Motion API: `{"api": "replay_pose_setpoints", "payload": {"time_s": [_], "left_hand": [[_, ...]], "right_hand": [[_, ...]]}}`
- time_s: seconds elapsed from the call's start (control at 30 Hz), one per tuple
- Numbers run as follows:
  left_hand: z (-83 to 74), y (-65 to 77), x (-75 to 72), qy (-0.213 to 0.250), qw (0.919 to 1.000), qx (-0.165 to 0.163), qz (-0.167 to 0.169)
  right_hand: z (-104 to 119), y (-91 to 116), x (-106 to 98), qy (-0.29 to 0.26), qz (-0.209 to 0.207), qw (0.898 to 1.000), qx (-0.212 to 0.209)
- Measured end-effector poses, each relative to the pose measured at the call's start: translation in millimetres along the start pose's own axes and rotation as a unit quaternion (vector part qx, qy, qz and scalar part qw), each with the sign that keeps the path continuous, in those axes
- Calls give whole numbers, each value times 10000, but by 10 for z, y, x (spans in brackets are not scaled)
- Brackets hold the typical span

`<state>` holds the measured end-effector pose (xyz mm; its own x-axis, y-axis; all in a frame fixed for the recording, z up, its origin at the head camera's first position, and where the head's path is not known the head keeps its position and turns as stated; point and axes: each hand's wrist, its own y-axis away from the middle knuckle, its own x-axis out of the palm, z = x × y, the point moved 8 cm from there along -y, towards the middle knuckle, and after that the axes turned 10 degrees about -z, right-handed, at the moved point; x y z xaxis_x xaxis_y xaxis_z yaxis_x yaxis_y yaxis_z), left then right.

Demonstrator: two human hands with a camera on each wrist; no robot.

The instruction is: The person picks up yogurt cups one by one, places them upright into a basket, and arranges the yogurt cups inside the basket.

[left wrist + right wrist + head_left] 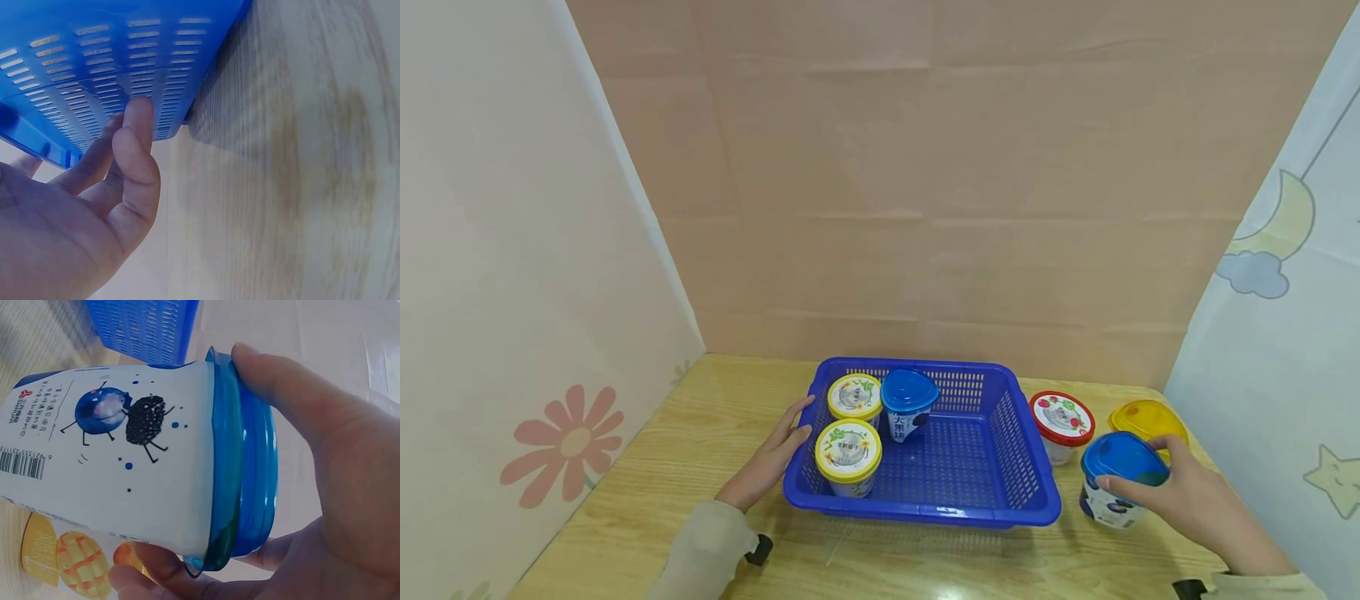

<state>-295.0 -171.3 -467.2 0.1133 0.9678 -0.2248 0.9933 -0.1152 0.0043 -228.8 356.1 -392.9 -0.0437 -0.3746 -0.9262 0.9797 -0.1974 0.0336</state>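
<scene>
At the right, my right hand (1198, 500) holds a blue-lidded yogurt cup (1112, 492) by its lid, thumb on one side and fingers on the other. Blueberry and blackberry drawings mark the white side of this cup (112, 444) in the right wrist view. My left hand (772, 458) rests against the left side of the blue plastic basket (925, 512), its bent fingers (137, 162) touching the slotted wall outside. Inside the basket are two yellow-lidded cups (848, 450) and another blue-lidded cup (910, 400), all toward the left.
A red-lidded cup (1062, 421) stands just right of the basket. Behind the held cup is a cup with a clear yellow lid (1150, 417); mango pictures cover its side (81, 562). Cloth walls enclose the wooden table (647, 500) at the back and sides.
</scene>
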Motion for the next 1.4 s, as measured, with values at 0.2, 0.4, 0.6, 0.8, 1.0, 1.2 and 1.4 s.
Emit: {"api": "replay_pose_setpoints", "payload": {"time_s": [0.2,0.4,0.6,0.8,1.0,1.2,1.4], "left_hand": [[-3,1,-3,-31,10000,28,-54],[5,-10,-4,13,10000,-15,-91],[-9,-21,-2,9,10000,-20,-96],[-13,-20,1,-38,9999,-25,-92],[9,-22,-1,-70,9999,-8,-97],[15,-15,-5,-66,9999,-5,-97],[15,-15,-8,-18,9999,-18,-117]], "right_hand": [[44,16,-73,-182,-149,9997,-52],[105,40,-167,-263,-275,9992,-104],[167,54,-272,-266,-415,9986,-199],[254,66,-383,-326,-625,9971,-288],[446,65,-507,-419,-879,9943,-443],[682,84,-572,-460,-965,9923,-625],[920,92,-568,-489,-1066,9893,-869]]}}
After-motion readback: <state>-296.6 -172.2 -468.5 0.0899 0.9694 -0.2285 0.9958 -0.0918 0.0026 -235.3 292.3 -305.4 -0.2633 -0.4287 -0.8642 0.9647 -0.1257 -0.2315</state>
